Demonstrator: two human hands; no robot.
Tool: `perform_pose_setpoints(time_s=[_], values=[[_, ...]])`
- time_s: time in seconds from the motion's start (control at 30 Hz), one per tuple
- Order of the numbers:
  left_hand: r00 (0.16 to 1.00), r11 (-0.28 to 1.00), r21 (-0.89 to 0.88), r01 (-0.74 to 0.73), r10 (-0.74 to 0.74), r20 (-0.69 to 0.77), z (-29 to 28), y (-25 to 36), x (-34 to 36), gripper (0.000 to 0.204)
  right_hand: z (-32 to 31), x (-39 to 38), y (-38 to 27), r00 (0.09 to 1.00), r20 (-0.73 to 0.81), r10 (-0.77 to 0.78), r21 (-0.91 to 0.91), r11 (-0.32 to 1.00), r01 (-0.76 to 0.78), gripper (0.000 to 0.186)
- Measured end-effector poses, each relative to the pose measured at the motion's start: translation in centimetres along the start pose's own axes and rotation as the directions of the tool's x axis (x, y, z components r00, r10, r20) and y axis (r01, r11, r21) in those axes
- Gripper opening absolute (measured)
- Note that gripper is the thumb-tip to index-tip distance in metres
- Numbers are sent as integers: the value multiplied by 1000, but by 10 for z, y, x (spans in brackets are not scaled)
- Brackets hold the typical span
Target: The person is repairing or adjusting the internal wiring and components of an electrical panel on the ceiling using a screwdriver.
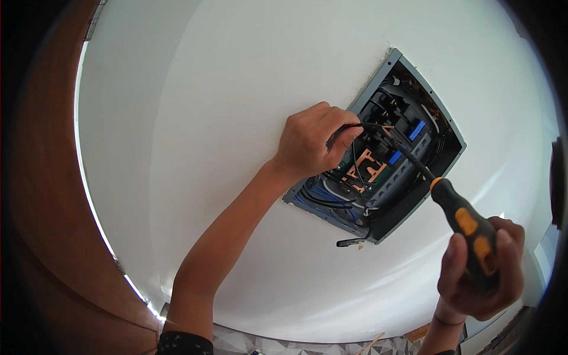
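Nearest, at lower right: right hand, fingers and thumb curled closed around the handle of a black-and-orange screwdriver, shaft slanting up and to the left. Farther in, left of the shaft: left hand, knuckles bent, thumb and forefinger pinched together on a thin black wire, leading rightward to near the screwdriver tip; contact at the tip too small to tell. Beyond both: grey metal electrical box, recessed in a smooth white wall and tilted in view. Inside: looped black cables at lower left, copper-coloured bars near the middle, blue parts to the upper right. At the lower edge, hanging out: a black-ended lead. Along the left margin: brown panel. At the bottom, farthest off: floor patterned in grey triangles.
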State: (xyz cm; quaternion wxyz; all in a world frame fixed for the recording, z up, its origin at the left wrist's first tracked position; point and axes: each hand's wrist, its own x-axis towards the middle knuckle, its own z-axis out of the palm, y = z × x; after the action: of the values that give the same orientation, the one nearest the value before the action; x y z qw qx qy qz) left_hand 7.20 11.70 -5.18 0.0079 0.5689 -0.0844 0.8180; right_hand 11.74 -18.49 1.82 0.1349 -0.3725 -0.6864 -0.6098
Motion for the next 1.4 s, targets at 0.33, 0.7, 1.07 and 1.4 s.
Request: perform_pose_setpoints(time_s=[0.33,0.7,1.07,1.4], values=[[1000,1000,-20,6,-6,5,0,2,2,9,-12,9,10,996,84,-42,49,998,38,58],[1000,1000,-23,0,0,-12,0,3,3,8,-11,30,9,1000,12,24,-29,999,-23,38],[1000,1000,-16,15,-15,9,-2,1,1,7,-11,12,17,999,-22,-38,15,999,38,55],[1000,1000,-17,-23,23,5,-2,-4,-2,13,-6,13,19,997,17,-75,-64,995,76,58]])
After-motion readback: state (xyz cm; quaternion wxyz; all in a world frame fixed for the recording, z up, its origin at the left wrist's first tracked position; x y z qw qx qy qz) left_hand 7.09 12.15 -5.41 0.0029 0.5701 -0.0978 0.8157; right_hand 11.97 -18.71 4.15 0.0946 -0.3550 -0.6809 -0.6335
